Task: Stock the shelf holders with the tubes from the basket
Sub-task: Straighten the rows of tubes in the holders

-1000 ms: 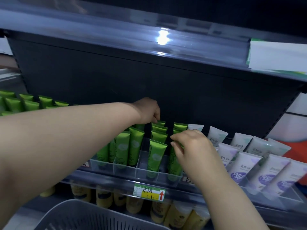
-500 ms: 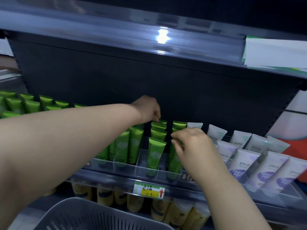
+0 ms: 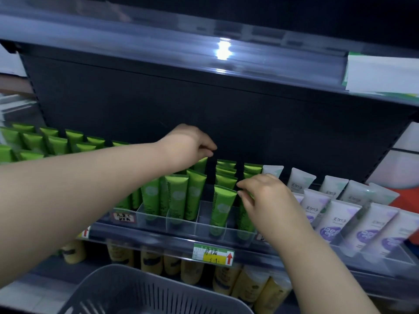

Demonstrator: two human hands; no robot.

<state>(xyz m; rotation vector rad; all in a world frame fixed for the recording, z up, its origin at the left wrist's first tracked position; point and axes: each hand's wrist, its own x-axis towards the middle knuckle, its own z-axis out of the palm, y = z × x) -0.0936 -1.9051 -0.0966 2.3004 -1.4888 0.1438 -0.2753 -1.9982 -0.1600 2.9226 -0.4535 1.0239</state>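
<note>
**Two hands among the green tubes**

Both sets of fingers are up among soft plastic tubes. These are flat and crimped at the top and rounder toward the cap, matt green with a pale round mark.

My right hand (image 3: 265, 197) is curled narrow over the top of a green tube (image 3: 246, 219). Thumb and fingertips (image 3: 240, 185) close on its crimped edge. Its body runs straight down below my palm into the end slot of the clear holder (image 3: 205, 219).

My left hand (image 3: 188, 146) reaches farther back. Its fingers are bunched tight, tips together, right at the upper corner of a back tube (image 3: 200, 165). Whether that crimp sits between them I cannot tell.

Thin, stiff, see-through walls cut the holder into narrow slots. Each slot carries a file of green tubes standing cap-down and leaning back. The front tube (image 3: 221, 205) of the file between my hands stands just left of my right fingertips.

Beyond my right knuckles, white tubes (image 3: 335, 223) with purple prints stand in clear holders of their own.

Below my right fingers a green and yellow price tag (image 3: 213, 254) with a red arrow sits on the shelf edge. Yellow bottles (image 3: 226, 279) stand on the shelf under it.

Under both wrists is the grey basket (image 3: 145, 291), hard plastic with slotted walls. What lies in it is out of view.
</note>
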